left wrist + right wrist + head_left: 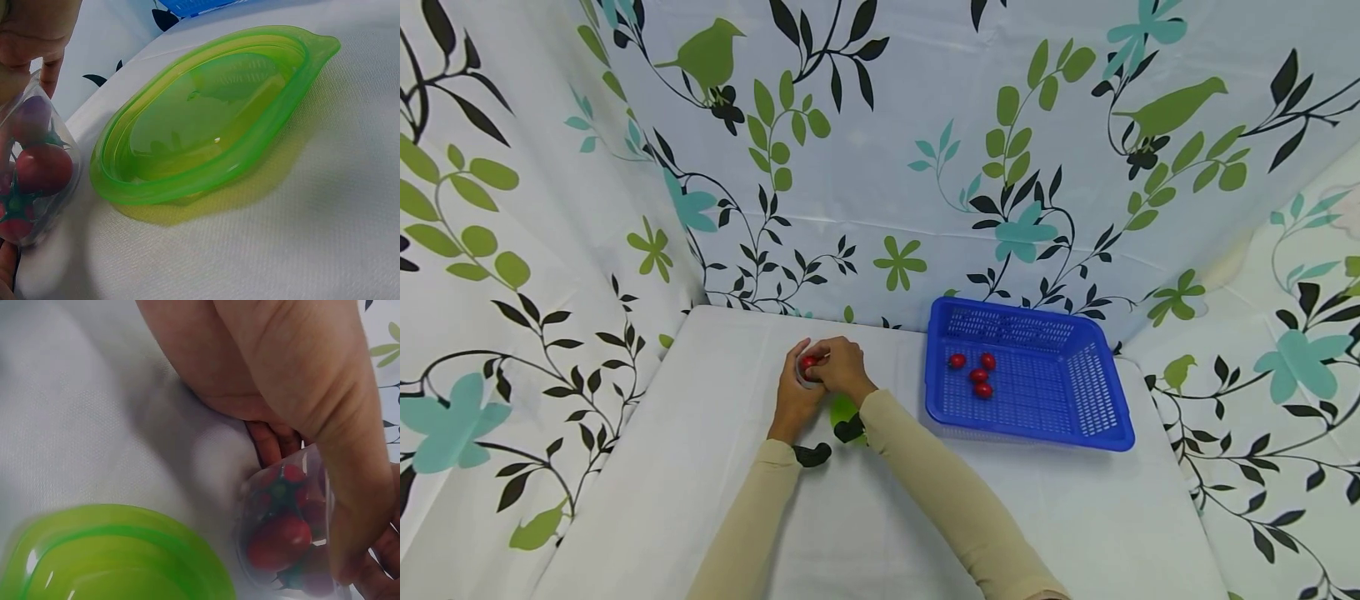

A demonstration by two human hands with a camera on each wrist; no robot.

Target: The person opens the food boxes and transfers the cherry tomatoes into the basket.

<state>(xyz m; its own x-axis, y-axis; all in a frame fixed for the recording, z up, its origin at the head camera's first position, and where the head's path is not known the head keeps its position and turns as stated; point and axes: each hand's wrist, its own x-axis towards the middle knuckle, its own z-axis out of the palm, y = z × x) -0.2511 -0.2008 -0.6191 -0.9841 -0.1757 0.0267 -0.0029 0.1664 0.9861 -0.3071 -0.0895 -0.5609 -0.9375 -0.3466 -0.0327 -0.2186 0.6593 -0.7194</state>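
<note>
Small red tomatoes with green stems [44, 169] fill the lower part of a clear plastic cup [250, 550]. My left hand [796, 396] grips the cup from its left side. Over its mouth is my right hand [842, 367], fingers curled, with thumb and fingers on either side of the rim in the right wrist view. A red tomato [808, 362] shows at the cup's opening by the right fingertips. Just right of the cup lies a shallow translucent green plastic dish [231, 165] with a tab on its rim, mostly covered by the right forearm in the head view.
A blue plastic basket [1045, 392] with perforated sides stands to the right on the white cloth-covered table [647, 467]. Several red tomatoes [980, 376] lie in its left half. Patterned curtains [880, 167] hang along the back and both sides.
</note>
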